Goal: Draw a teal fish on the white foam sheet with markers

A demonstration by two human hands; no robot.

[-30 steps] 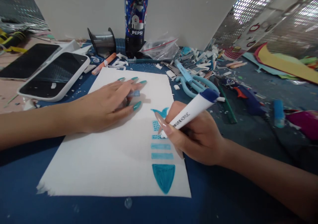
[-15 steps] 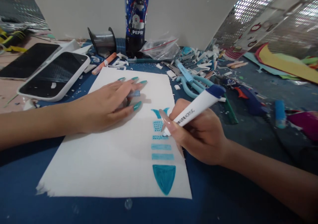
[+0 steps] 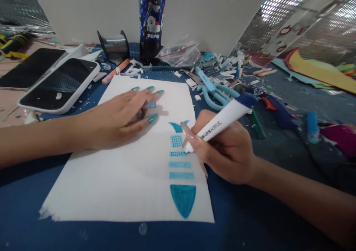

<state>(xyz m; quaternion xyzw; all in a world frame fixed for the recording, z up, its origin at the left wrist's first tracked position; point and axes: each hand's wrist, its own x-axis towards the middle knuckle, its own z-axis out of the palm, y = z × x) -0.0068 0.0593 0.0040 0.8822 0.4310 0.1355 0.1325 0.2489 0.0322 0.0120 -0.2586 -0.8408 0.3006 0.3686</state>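
Observation:
My right hand (image 3: pixel 225 150) is closed round a white acrylic paint marker (image 3: pixel 219 124) with a dark blue end. The marker's tip meets a dotted light-blue strip (image 3: pixel 176 154) on the white paper (image 3: pixel 119 184). Teal and light-blue shapes run down the paper's right side: a tail-like shape (image 3: pixel 176 127), a dotted patch, plain strips and a solid pointed shape (image 3: pixel 183 201). My left hand (image 3: pixel 125 113) rests palm down on the paper's upper left. A small blue-grey piece (image 3: pixel 150 104) pokes out between its thumb and forefinger, raised off the sheet; the rest is hidden.
Two phones (image 3: pixel 59 85) lie at the left, near a wire spool (image 3: pixel 113 46). Behind the paper stand a Pepsi bottle (image 3: pixel 151 24) and a plastic bag (image 3: pixel 180 54). Blue scissors (image 3: pixel 213 89) lie among white scraps, with a blue-handled tool (image 3: pixel 283 111) at right.
The marker's tip has shifted slightly right along the dotted strip, and the marker is tilted a little differently. My left hand stays in place on the paper.

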